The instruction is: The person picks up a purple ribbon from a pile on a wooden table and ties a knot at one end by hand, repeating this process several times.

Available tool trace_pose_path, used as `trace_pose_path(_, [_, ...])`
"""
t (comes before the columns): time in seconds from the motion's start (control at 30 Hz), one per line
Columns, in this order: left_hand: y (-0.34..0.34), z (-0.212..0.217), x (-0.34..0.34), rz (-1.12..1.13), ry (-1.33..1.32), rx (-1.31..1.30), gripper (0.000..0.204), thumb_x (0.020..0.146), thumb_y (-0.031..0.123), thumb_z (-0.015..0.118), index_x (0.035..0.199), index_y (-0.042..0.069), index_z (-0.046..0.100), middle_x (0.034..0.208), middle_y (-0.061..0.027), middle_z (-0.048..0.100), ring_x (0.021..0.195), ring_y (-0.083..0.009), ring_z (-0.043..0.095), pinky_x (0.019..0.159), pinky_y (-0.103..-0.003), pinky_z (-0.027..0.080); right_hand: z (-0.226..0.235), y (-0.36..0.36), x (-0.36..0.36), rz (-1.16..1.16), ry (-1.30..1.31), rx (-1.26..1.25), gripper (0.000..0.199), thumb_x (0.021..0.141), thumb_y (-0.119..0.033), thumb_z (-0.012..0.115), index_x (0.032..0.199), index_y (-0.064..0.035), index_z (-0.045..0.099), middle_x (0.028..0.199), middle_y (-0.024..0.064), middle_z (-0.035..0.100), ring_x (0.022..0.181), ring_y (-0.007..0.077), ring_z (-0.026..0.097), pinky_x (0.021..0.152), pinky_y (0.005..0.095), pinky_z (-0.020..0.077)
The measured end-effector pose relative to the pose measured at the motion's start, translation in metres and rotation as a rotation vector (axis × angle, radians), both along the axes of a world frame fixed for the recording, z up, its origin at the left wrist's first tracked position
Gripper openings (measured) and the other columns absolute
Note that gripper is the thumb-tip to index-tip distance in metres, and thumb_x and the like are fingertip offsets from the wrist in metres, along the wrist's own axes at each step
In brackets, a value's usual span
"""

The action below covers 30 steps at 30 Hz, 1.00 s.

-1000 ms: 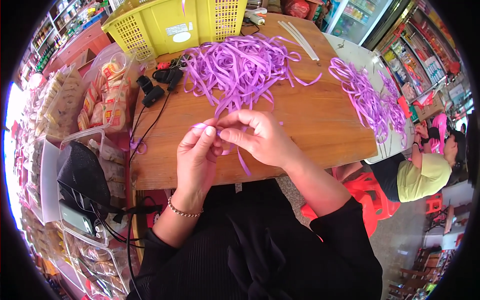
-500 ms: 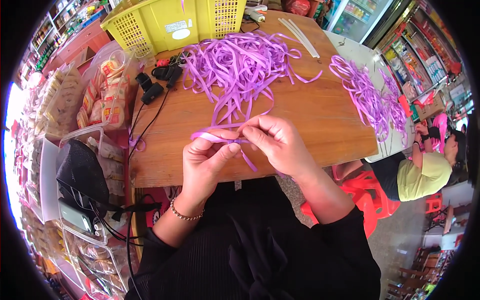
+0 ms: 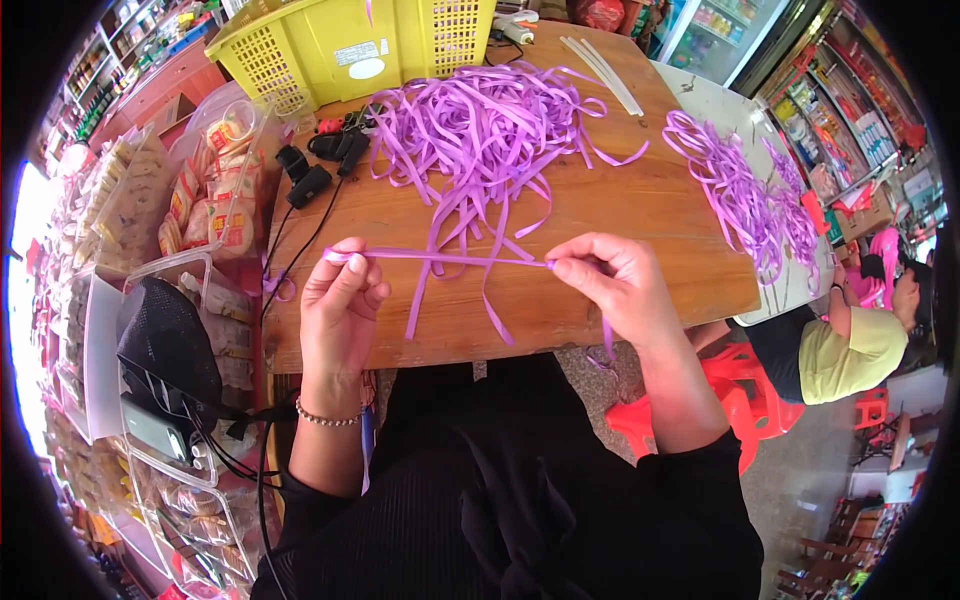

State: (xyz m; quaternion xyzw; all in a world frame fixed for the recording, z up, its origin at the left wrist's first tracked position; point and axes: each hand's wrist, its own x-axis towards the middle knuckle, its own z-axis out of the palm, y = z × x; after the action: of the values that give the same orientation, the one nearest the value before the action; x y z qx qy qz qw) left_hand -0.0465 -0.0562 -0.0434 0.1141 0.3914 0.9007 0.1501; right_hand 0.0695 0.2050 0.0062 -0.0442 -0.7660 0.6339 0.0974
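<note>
A narrow purple ribbon [image 3: 450,257] is stretched nearly level between my two hands, over the near part of the wooden table. My left hand [image 3: 342,305] pinches its left end between thumb and forefinger. At the other end, my right hand [image 3: 612,285] is closed on the ribbon, and a tail of it hangs below that hand. Just beyond, a large heap of purple ribbons [image 3: 490,130] lies on the table, with a few loose strands trailing toward me and passing near the stretched ribbon.
A yellow plastic crate [image 3: 400,40] stands behind the heap. Black straps and a cable [image 3: 308,180] lie at left, beside clear tubs of packaged food [image 3: 225,190]. White sticks [image 3: 605,75] lie far right. More ribbons [image 3: 740,195] cover a side table, where a person in yellow [image 3: 850,340] sits near red stools [image 3: 735,400].
My hands were close together working at the ribbon; now they have moved apart, left hand leftward and right hand rightward, pulling it into a straight line.
</note>
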Motion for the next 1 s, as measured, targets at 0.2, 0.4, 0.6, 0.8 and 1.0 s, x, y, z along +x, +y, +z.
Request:
trace_pose_path(0.2, [-0.020, -0.012, -0.028, -0.167, -0.198, 0.271, 0.022, 0.100, 0.023, 0.046, 0.107, 0.005, 0.055, 0.092, -0.0039, 0.059, 0.075, -0.0096, 0.057, 0.061, -0.022, 0.053, -0.011, 0.030, 0.013, -0.086, -0.064, 0.090, 0.017, 0.089, -0.007, 0.063, 0.102, 0.0025, 0.067, 0.088, 0.0001, 0.064, 0.079, 0.0049, 0.056, 0.072, 0.0196, 0.0442])
trace_pose_path(0.4, [-0.044, -0.035, -0.052, 0.111, -0.266, 0.189, 0.025, 0.101, 0.021, 0.045, 0.114, 0.003, 0.056, 0.088, -0.0027, 0.060, 0.072, -0.0098, 0.057, 0.060, -0.020, 0.051, -0.032, 0.092, 0.031, -0.132, -0.118, 0.274, 0.018, 0.089, -0.009, 0.062, 0.101, 0.0028, 0.067, 0.086, 0.0008, 0.066, 0.076, 0.0056, 0.055, 0.068, 0.0208, 0.0440])
trace_pose_path(0.6, [-0.050, -0.043, -0.060, 0.237, -0.258, 0.105, 0.027, 0.100, 0.020, 0.047, 0.116, 0.001, 0.056, 0.086, -0.0028, 0.060, 0.073, -0.0096, 0.057, 0.062, -0.020, 0.051, -0.044, 0.133, 0.053, -0.143, -0.338, 0.334, 0.013, 0.086, -0.014, 0.066, 0.087, -0.0010, 0.068, 0.069, -0.0053, 0.057, 0.060, 0.0018, 0.047, 0.052, 0.0185, 0.0354])
trace_pose_path(0.8, [-0.059, -0.050, -0.068, 0.196, -0.208, 0.103, 0.028, 0.100, 0.019, 0.048, 0.118, 0.000, 0.056, 0.087, -0.0034, 0.060, 0.072, -0.0098, 0.057, 0.063, -0.022, 0.053, -0.045, 0.154, 0.064, -0.137, -0.465, 0.247, 0.011, 0.085, -0.017, 0.066, 0.083, -0.0063, 0.066, 0.062, -0.0090, 0.048, 0.051, 0.0001, 0.036, 0.045, 0.0183, 0.0253])
trace_pose_path(1.0, [-0.061, -0.047, -0.069, 0.290, -0.279, 0.072, 0.030, 0.098, 0.019, 0.050, 0.122, 0.000, 0.056, 0.090, -0.0035, 0.061, 0.073, -0.0093, 0.057, 0.067, -0.022, 0.056, -0.047, 0.183, 0.077, -0.177, -0.613, 0.253, 0.014, 0.084, -0.018, 0.068, 0.082, -0.0043, 0.068, 0.065, -0.0067, 0.053, 0.054, 0.0013, 0.042, 0.046, 0.0195, 0.0298])
